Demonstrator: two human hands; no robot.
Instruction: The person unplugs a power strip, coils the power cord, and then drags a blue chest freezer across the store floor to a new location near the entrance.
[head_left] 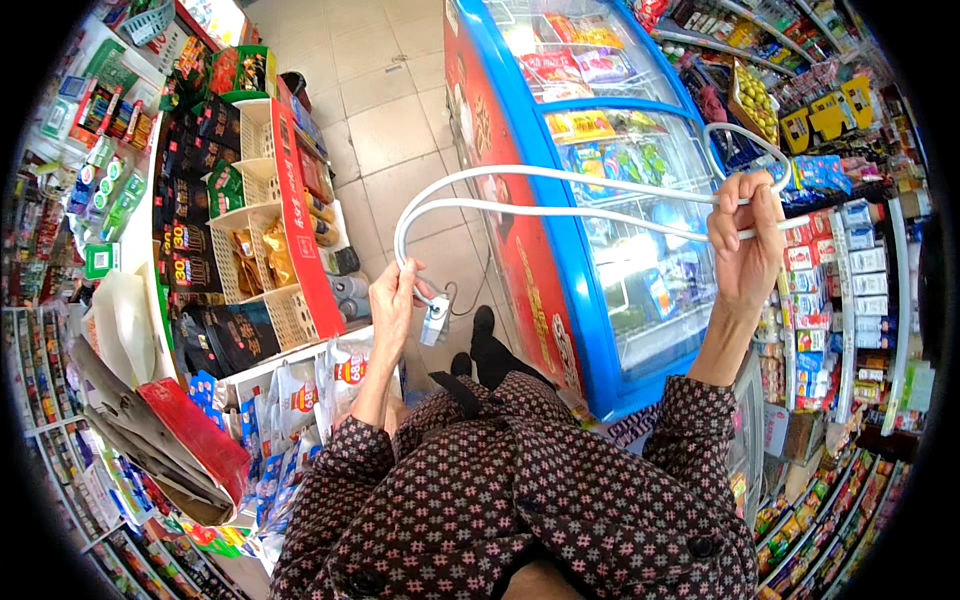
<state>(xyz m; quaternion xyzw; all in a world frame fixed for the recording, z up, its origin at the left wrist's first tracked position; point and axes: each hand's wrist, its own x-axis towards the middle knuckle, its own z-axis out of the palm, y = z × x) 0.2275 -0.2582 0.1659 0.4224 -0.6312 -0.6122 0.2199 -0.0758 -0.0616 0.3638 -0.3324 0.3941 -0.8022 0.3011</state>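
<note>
A thick white cable (pixel 570 176) stretches in two bent strands between my hands, in front of a blue-rimmed freezer. My left hand (pixel 393 300) pinches the cable near its bend on the left. Just beside those fingers hangs a small white boxy piece (pixel 435 321); whether it is a plug or a socket I cannot tell. Higher up on the right, my right hand (pixel 747 235) is closed around the gathered strands. Beyond it the cable makes a loop over the freezer's right side, and a length sticks out to the right.
The glass-topped chest freezer (pixel 590 340) holds bagged goods. On the left stands a shelf with beige baskets (pixel 258 185) of packets and a red front board. Folded cardboard (pixel 150 430) leans at the lower left. Tiled floor (pixel 385 130) runs between; stocked shelves (pixel 865 290) line the right.
</note>
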